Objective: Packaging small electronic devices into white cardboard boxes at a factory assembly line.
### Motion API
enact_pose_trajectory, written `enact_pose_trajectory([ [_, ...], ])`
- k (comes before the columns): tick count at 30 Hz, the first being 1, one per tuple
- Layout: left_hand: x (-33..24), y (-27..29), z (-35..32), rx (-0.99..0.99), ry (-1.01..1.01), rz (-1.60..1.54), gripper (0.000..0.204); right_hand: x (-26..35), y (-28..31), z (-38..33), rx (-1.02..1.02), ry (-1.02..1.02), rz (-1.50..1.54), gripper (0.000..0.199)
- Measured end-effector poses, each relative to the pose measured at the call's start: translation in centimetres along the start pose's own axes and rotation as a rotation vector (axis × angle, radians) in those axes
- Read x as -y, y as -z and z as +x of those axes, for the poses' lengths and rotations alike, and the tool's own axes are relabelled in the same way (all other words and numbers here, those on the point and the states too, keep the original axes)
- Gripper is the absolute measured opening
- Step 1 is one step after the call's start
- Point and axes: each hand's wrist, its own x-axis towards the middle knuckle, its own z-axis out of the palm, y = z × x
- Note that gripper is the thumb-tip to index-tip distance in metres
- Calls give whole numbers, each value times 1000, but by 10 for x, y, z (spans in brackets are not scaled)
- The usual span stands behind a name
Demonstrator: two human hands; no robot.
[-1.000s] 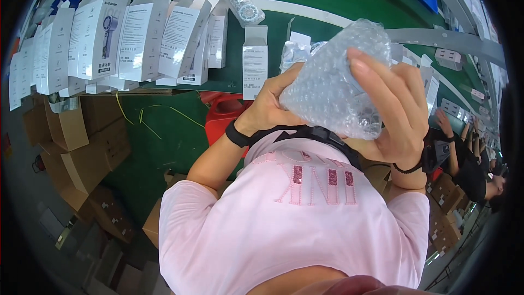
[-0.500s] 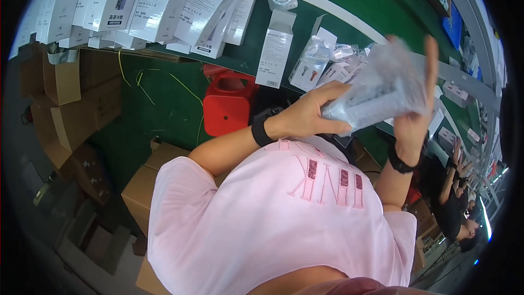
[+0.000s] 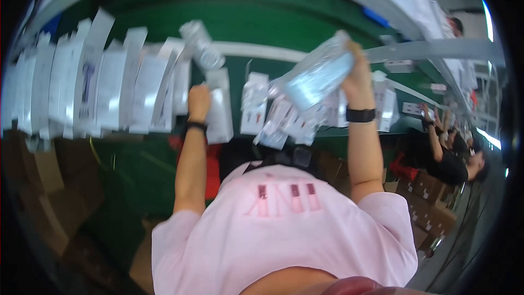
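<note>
The left hand [image 3: 199, 102] is closed, reaching forward onto a white flat carton [image 3: 219, 114] on the green conveyor belt [image 3: 164, 16]; whether it grips or only touches the carton is blurred. To its left runs a row of white cartons [image 3: 82, 98]. The right hand [image 3: 357, 76] is clamped on a bubble-wrap pouch [image 3: 314, 79], raised above scattered small packets [image 3: 284, 123]. The pouch looks light, soft and crushable, best pinched at its edge. Its contents are hidden, and motion blur smears details. A seated co-worker [image 3: 450, 158] is far right.
</note>
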Motion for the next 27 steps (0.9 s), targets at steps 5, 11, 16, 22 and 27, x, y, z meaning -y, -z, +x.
enact_pose_trajectory([
  [5, -52, 168, -40, 65, 271, -536, 32, 11, -56, -14, 144, 45, 85, 32],
  [11, -149, 212, -27, 219, 116, -949, 28, 54, -112, -27, 347, 151, -45, 28],
  [16, -171, 202, -45, 520, 374, -1673, 35, 25, -169, -58, 524, -48, -22, 22],
  [22, -174, 220, -40, 546, 318, -1564, 50, 7, -188, -85, 492, 368, -31, 23],
  [27, -190, 227, -61, 224, 321, -1546, 48, 14, -145, -60, 548, 313, -96, 29],
])
